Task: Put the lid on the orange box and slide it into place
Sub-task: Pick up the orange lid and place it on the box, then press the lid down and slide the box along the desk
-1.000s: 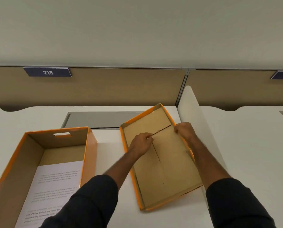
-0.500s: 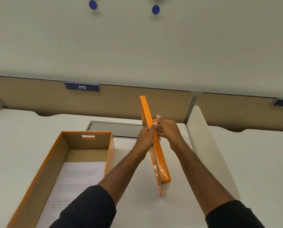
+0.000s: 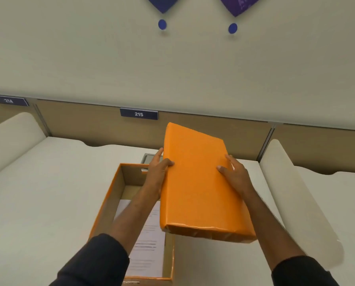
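Observation:
The orange lid [image 3: 199, 182] is held in the air, orange top up, tilted, its left edge overlapping the right side of the open box. My left hand [image 3: 159, 171] grips the lid's left edge and my right hand [image 3: 233, 175] grips its right edge. The orange box [image 3: 108, 203] stands open on the white desk, brown cardboard inside, with a printed white sheet [image 3: 149, 242] lying on its bottom. My left forearm crosses over the box and hides part of it.
A white desk [image 3: 48, 193] carries the box. A rounded white divider [image 3: 296, 199] stands at the right, another [image 3: 11, 137] at the left. A tan back panel with a "215" label [image 3: 139, 114] runs behind. A grey recess [image 3: 148, 157] sits behind the box.
The lid went from lying inside-up on the desk, to standing on edge, to being held orange side up beside and partly over the box. The view shifted right and up.

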`<act>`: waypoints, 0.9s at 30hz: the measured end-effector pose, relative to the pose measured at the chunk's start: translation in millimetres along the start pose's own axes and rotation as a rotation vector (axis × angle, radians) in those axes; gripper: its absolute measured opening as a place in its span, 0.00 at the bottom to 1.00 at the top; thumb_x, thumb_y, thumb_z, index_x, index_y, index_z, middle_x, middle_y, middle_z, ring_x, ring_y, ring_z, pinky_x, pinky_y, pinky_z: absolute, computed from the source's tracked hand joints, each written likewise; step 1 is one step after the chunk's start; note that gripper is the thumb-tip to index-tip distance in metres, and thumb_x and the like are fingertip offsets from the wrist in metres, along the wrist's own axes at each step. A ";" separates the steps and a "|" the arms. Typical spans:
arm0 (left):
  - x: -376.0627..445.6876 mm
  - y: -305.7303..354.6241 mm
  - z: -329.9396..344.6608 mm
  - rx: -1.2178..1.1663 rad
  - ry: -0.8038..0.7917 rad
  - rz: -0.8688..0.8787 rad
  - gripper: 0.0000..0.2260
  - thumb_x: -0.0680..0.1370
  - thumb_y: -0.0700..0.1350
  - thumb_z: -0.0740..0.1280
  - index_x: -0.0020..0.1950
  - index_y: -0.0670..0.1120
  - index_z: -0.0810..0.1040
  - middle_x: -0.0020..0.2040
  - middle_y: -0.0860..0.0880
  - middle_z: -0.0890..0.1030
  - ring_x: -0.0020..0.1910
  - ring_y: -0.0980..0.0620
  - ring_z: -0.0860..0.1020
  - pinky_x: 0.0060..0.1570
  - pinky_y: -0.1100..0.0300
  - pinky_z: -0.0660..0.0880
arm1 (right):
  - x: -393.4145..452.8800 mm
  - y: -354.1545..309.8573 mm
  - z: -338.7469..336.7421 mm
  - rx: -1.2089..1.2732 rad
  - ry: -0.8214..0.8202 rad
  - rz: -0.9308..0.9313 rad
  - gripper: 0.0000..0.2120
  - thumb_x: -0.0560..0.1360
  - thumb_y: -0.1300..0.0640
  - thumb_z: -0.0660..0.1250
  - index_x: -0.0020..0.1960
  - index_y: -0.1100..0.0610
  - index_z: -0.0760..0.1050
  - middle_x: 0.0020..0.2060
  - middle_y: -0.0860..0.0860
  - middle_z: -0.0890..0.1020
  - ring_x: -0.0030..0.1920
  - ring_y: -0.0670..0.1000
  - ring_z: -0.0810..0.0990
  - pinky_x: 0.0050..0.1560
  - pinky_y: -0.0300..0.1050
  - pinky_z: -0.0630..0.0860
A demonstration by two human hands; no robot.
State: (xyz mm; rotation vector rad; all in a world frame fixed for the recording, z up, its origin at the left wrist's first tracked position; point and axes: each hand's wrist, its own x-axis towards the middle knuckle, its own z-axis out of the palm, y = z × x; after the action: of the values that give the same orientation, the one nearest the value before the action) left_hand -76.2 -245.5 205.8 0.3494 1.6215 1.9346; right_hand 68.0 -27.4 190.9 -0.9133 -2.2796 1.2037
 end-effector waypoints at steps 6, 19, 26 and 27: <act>-6.3 21.0 -89.4 -0.001 -0.057 0.036 0.32 0.71 0.46 0.65 0.76 0.55 0.64 0.64 0.47 0.78 0.57 0.39 0.81 0.45 0.46 0.83 | -26.5 -19.4 48.7 0.358 -0.165 0.084 0.40 0.73 0.39 0.69 0.79 0.45 0.55 0.72 0.48 0.70 0.65 0.53 0.76 0.57 0.53 0.79; -15.8 -17.4 -206.1 0.334 -0.068 0.064 0.23 0.78 0.54 0.60 0.72 0.57 0.60 0.60 0.64 0.69 0.57 0.56 0.74 0.50 0.60 0.74 | -74.7 -44.3 168.7 0.340 -0.111 0.150 0.40 0.72 0.47 0.73 0.78 0.45 0.56 0.66 0.48 0.74 0.56 0.50 0.81 0.41 0.41 0.82; -7.3 -53.0 -234.3 0.363 -0.099 -0.004 0.28 0.74 0.60 0.59 0.74 0.57 0.63 0.69 0.51 0.74 0.61 0.47 0.78 0.56 0.47 0.80 | -78.0 -45.6 185.8 0.230 -0.108 0.163 0.43 0.73 0.47 0.73 0.80 0.47 0.53 0.71 0.51 0.71 0.59 0.54 0.78 0.40 0.39 0.79; -8.5 -54.5 -234.5 0.360 -0.098 -0.010 0.25 0.74 0.58 0.59 0.72 0.59 0.64 0.67 0.52 0.75 0.60 0.48 0.79 0.52 0.53 0.81 | -77.4 -44.0 186.6 0.220 -0.109 0.167 0.45 0.71 0.46 0.74 0.80 0.47 0.52 0.72 0.51 0.70 0.61 0.55 0.77 0.43 0.41 0.79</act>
State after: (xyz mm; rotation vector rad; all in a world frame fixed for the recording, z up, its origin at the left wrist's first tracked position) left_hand -183.1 -434.9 102.1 0.5674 1.8995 1.5859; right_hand -7.5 -207.1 121.9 -0.9910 -2.1308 1.5756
